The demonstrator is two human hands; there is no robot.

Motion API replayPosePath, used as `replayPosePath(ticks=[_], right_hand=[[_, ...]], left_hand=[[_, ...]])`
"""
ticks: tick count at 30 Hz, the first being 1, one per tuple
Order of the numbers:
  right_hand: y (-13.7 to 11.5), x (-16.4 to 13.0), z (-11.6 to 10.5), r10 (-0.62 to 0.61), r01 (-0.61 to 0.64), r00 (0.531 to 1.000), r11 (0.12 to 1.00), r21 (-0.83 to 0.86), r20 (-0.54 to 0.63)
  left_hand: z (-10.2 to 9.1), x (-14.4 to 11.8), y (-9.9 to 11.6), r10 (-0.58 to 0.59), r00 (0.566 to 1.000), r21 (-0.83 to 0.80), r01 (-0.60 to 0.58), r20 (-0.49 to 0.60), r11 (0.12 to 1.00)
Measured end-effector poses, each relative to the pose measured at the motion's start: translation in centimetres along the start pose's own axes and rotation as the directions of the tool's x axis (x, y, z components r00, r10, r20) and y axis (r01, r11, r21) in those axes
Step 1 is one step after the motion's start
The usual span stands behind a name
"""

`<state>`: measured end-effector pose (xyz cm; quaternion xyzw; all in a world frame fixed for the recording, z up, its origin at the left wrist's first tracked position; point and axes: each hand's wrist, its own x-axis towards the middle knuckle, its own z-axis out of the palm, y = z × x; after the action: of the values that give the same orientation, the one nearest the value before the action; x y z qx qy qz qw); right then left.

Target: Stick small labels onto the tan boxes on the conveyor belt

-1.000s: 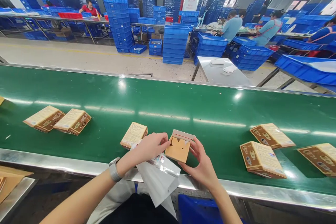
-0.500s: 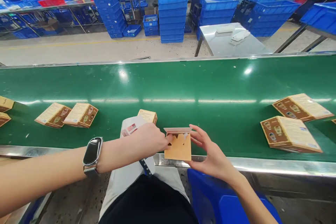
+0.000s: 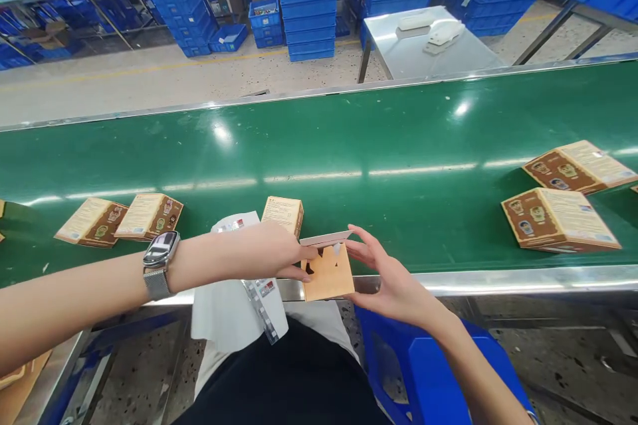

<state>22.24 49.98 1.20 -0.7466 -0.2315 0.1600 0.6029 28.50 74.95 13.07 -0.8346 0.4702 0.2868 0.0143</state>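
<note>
A small cardboard box (image 3: 327, 279) is held over the belt's near edge, its plain tan inner flap with jagged cutouts facing me and its lid flap raised. My right hand (image 3: 386, 275) grips its right side between thumb and fingers. At the box's left edge, my left hand (image 3: 282, 252) pinches the card, thumb on the tan face and fingertips partly hidden by the opening. Under my left forearm hangs a white sheet of stickers (image 3: 219, 312) with a clear strip. Just behind my left hand stands a printed box (image 3: 283, 212) on the belt.
Brown-and-cream boxes lie on the green conveyor belt (image 3: 399, 126), a pair (image 3: 149, 216) at left and others (image 3: 561, 218) at right. A blue plastic stool (image 3: 438, 372) is below the metal rim. Beyond are a steel table (image 3: 389, 46) and stacked blue crates (image 3: 306, 6).
The view has tipped down and turned slightly. The held box has tilted a little, and my left thumb now shows on its tan face. More of the sticker sheet is visible.
</note>
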Motion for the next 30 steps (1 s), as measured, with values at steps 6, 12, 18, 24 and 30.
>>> replayPosePath(ticks=[6, 12, 18, 24, 30], right_hand=[[-3.0, -1.6, 1.6, -0.061, -0.021, 0.978, 0.922, -0.386, -0.199], [-3.9, 0.5, 2.9, -0.122, -0.013, 0.966, 0.858, -0.513, -0.228], [-2.3, 4.5, 1.2, -0.084, -0.048, 0.952, 0.910, -0.412, -0.295], [-2.0, 5.3, 0.2, 0.142, -0.145, 0.989, 0.970, -0.196, -0.027], [-4.2, 2.3, 1.0, -0.057, -0.118, 0.929, 0.892, -0.437, -0.366]], left_hand=[[3.6, -1.3, 0.4, -0.025, 0.973, 0.232, 0.080, -0.231, 0.970], [6.1, -2.2, 0.2, -0.136, 0.902, 0.026, 0.161, -0.410, 0.987], [6.8, -5.6, -0.1, -0.457, 0.870, -0.310, 0.389, -0.185, 0.867], [9.8, -4.2, 2.4, -0.470, 0.847, -0.389, 0.357, -0.249, 0.849], [9.0, -0.5, 2.0, -0.479, 0.844, -0.645, 0.230, -0.241, 0.729]])
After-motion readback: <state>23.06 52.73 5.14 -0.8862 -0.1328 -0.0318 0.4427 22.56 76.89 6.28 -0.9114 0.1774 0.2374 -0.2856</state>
